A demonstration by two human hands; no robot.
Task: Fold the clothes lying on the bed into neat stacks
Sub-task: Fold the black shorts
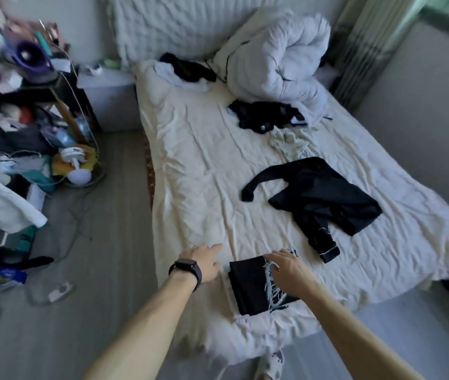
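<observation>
A folded black garment with a pale printed pattern (248, 286) lies near the foot of the bed (190, 165). My right hand (290, 271) rests flat on its right side, fingers spread. My left hand (204, 260), with a dark watch on the wrist, hovers open just left of it over the cream sheet. An unfolded black long-sleeved top (319, 196) sprawls on the right half of the bed. Further back lie a crumpled black garment (264, 116), a pale crumpled garment (290, 139) and a black-and-white heap (187, 69).
A rolled white duvet (278, 58) fills the far right of the bed. A cluttered shelf and piled things (25, 111) stand on the left beside the grey floor (94, 242). A wall (423, 119) runs along the bed's right side.
</observation>
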